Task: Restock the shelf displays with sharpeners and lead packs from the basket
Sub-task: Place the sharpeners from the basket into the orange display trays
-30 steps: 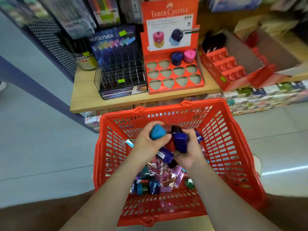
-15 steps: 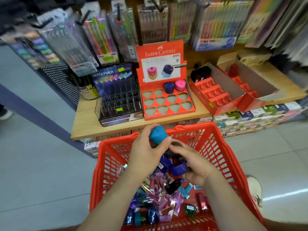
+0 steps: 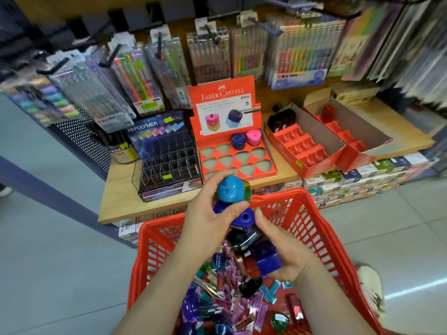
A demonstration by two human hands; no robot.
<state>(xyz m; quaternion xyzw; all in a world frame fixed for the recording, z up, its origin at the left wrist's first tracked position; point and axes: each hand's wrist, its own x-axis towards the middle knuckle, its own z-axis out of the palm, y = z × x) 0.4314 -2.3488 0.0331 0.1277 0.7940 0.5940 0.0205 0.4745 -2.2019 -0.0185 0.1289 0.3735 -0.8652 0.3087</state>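
Note:
My left hand (image 3: 205, 213) grips a light blue sharpener (image 3: 231, 189) and a dark blue one under it, raised above the red basket (image 3: 312, 228). My right hand (image 3: 285, 250) cradles several dark blue and black sharpeners (image 3: 267, 258). The basket bottom holds many small lead packs (image 3: 225, 298) and loose sharpeners. On the wooden shelf (image 3: 121, 199) stands the red Faber-Castell display (image 3: 238, 155), with a dark blue sharpener (image 3: 237, 140) and a pink sharpener (image 3: 254, 137) in its back row; the other slots are bare. Left of it is the Hi-Polymer lead rack (image 3: 167, 160).
Two red cardboard trays (image 3: 304, 143) sit right of the display, one with black sharpeners at its back. Pen packs (image 3: 135, 78) hang on hooks behind the shelf. Small boxes (image 3: 362, 175) line the ledge below. A shoe (image 3: 371, 286) shows on the grey floor, right of the basket.
Both hands have lifted out of the basket toward the shelf with the sharpeners. The view has tilted up, showing more of the hanging pen packs.

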